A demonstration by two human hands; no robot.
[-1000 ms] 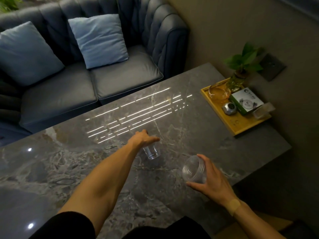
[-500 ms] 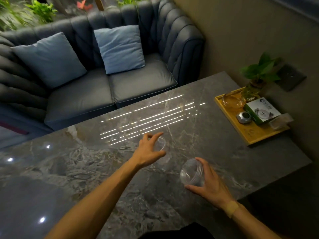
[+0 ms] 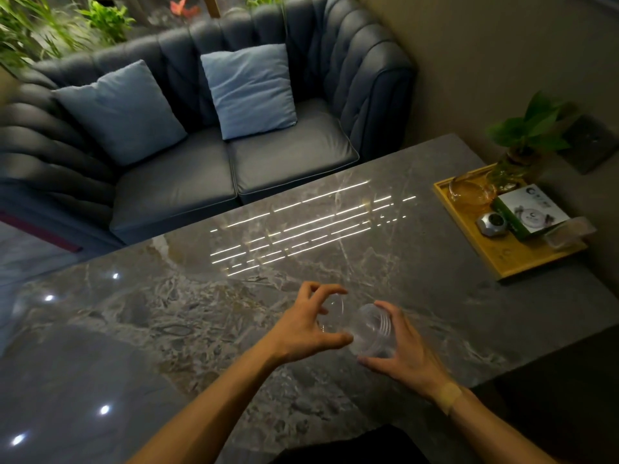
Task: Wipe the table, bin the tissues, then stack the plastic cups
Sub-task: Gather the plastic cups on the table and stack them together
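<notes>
Left hand (image 3: 306, 329) has lifted its cup (image 3: 331, 316) off the counter (image 3: 435, 296), fingers pinching it. Right hand (image 3: 402, 349) grips the ribbed cup (image 3: 373, 334); cups now touching, so stacking is next.

Left cup (image 3: 331, 316) blurred; its contact with right cup (image 3: 373, 333) unclear.

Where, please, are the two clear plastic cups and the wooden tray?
left cup (image 3: 331, 316): head view, its clear wall.
right cup (image 3: 375, 329): head view, its ribbed side.
wooden tray (image 3: 512, 262): head view, bare near floor.
</notes>
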